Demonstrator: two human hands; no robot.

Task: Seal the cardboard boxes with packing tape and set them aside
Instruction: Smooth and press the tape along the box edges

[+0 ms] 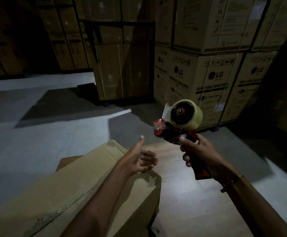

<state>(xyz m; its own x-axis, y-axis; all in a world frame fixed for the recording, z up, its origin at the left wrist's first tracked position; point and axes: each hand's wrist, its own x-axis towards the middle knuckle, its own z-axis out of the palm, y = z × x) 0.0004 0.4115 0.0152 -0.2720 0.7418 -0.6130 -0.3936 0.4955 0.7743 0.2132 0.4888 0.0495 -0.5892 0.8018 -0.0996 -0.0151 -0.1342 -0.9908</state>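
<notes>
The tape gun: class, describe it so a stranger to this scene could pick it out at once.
Start at the stacked LG boxes on the right. In front of them the right hand grips a tape gun above the floor. It is the only red and black thing, topped by a pale tape roll.

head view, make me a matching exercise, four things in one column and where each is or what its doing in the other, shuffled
1. left hand
2. right hand
3. tape roll
4. stacked printed boxes

a. mounted on the dispenser
b. grips the red handle
c. empty, above the near cardboard box
d. behind, at right

Pairs: 1-c, 2-b, 3-a, 4-d
</notes>
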